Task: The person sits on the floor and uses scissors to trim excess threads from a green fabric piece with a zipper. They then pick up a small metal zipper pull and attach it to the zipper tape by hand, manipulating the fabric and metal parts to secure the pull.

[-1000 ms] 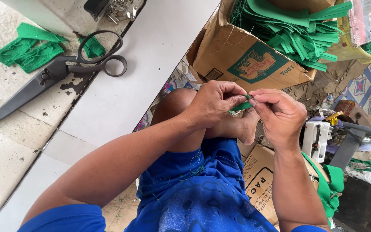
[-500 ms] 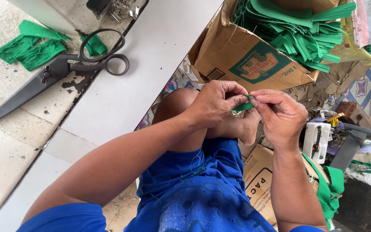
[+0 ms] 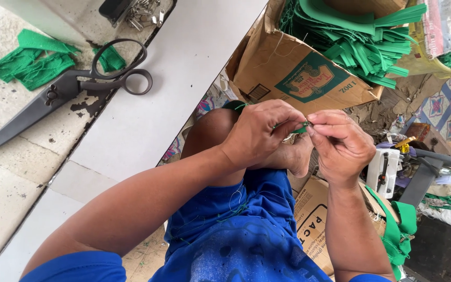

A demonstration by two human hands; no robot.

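A white table (image 3: 184, 78) fills the upper left of the head view, its far part a worn, chipped pale surface. Past its right edge stands an open brown cardboard box (image 3: 298, 73) stuffed with green strips (image 3: 361, 42) that spill over its rim. Below the box, the person sits in blue shorts (image 3: 246, 235) with one bare knee (image 3: 210, 130) raised beside the table's right edge, and more flattened cardboard (image 3: 314, 219) lies under the leg.

On the worn part of the table, near its far left corner, a large pair of dark scissors (image 3: 63, 94) lies closed, blades pointing toward the left edge, handles toward the white part. Green fabric scraps (image 3: 30, 60) lie just beyond the blades, one more scrap beside the handle loops. A heap of small metal clips (image 3: 144, 10) sits at the far edge.

The left hand (image 3: 259, 136) and the right hand (image 3: 340, 143) meet above the knee, off the table, in front of the box. Between them is a small green piece (image 3: 301, 128), mostly hidden. The fingers of both hands are curled tight and pinch it from either side, fingertips nearly touching.
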